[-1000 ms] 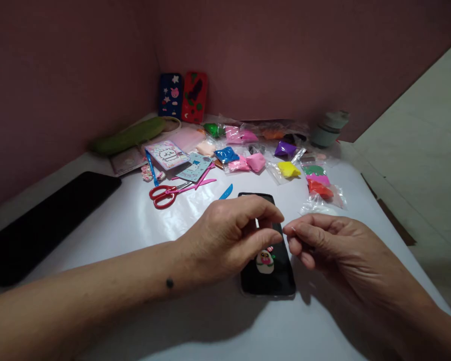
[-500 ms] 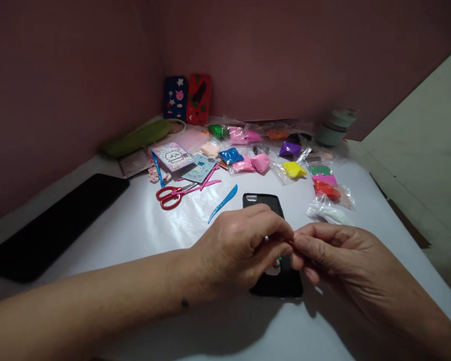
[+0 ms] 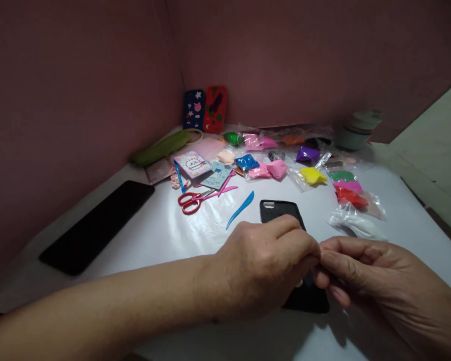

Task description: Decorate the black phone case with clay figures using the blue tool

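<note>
Above a black phone case (image 3: 311, 296) lying on the white tabletop, my two hands meet at the fingertips. My left hand (image 3: 268, 265) is closed in a pinch, its back toward me. Thumb and forefinger of my right hand (image 3: 368, 271) are pressed together against the left fingertips. Whatever lies between them is hidden or too small to make out. Most of the case is covered by my left hand; its camera cutout shows at the top. A blue plastic modelling knife (image 3: 240, 209) rests left of the case.
Red-handled scissors (image 3: 190, 203), pink tools and cards (image 3: 193, 164) lie left of centre. Bags of coloured clay (image 3: 313, 175) spread across the back and right. A black flat slab (image 3: 97, 225) is at left. Two decorated cases (image 3: 215, 110) lean on the wall, with a green pouch (image 3: 161, 149) nearby.
The view has shifted, so the table's things appear farther left-to-right displaced, toward the right. My left hand has turned over the case, hiding more of its decoration; the fingertips stay together.
</note>
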Action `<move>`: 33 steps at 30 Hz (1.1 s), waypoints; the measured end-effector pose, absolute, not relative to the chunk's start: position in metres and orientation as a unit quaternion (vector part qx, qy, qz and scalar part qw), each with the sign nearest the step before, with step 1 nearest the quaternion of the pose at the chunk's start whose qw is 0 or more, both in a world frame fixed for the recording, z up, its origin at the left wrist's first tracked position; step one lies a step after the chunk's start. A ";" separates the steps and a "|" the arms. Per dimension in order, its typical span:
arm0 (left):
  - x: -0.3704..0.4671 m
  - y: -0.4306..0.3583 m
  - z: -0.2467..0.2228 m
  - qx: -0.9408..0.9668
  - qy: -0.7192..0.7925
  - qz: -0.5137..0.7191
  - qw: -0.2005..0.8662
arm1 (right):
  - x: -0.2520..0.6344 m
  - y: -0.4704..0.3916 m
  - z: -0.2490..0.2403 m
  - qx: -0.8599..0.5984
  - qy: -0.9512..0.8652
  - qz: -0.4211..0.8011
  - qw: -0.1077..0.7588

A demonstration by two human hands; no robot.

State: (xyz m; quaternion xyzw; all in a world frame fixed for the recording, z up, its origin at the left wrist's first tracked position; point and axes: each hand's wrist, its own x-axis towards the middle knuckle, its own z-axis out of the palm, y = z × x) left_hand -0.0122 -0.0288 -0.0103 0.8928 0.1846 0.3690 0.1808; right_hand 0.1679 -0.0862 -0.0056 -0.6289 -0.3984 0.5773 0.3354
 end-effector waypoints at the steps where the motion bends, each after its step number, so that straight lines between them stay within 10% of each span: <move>1: -0.012 -0.028 -0.011 0.893 0.185 0.367 0.180 | 0.168 -0.086 -0.006 -0.622 -0.396 0.585 0.339; 33: -0.012 -0.026 -0.014 0.904 0.179 0.370 0.114 | 0.168 -0.084 0.002 -0.597 -0.432 0.580 0.348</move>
